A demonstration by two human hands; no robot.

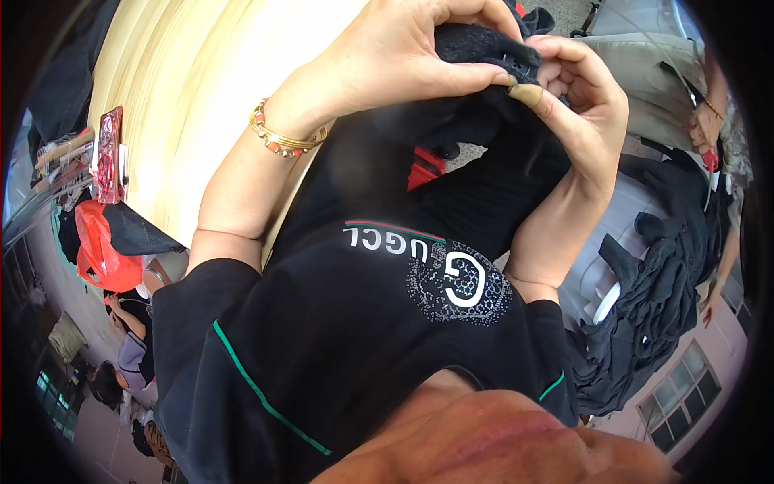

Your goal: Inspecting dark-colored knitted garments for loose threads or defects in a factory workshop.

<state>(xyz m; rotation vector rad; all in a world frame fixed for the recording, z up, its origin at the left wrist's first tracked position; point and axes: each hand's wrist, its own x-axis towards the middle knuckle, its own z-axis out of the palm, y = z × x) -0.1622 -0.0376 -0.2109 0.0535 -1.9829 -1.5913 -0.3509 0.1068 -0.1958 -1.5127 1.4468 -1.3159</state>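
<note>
Near the top of the head view, I hold a dark knitted cloth piece (469,47) up between both hands. My left hand (395,56) pinches its edge, thumb below and fingers curled over from above. Close beside it, my right hand (592,109) is closed on the other end of the same edge, with the thumb and fingertips almost meeting those of the left. A yellowish cover wraps the right thumb tip. The fold between the fingertips is small, and its details cannot be made out. Gold bracelets (278,137) circle my left wrist.
A pale wooden tabletop (193,73) lies to the left, with a pink-red case (108,153) and a red plastic bag (109,250) beyond it. Dark garments (645,298) are heaped at right. Another person's hand (705,127) shows at far right; a second person (133,363) sits lower left.
</note>
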